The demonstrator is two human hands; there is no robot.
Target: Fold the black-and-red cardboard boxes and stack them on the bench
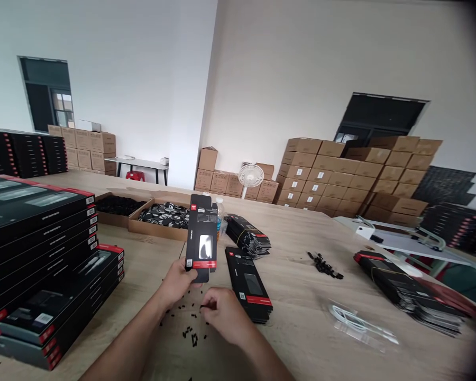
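Observation:
My left hand (179, 283) grips the lower end of a flat black packaging box (198, 238), held upright above the table. The box has a clear window, a red band and open end flaps. My right hand (224, 312) is just below and to the right, thumb and index finger pinched on what looks like a small black piece (203, 306), mostly hidden by the fingers. Several like black pieces (193, 338) lie scattered on the wood-look table beneath. Beside my right hand is a stack of flat black boxes (252, 286).
Filled black boxes (39, 254) are piled high at the left. Open cartons hold round black discs (164, 214) and small dark parts (119, 205). Banded flat boxes (248, 235), a bottle (219, 211), a black pile (324, 265) and a white cable in clear plastic (360, 325) are also on the table.

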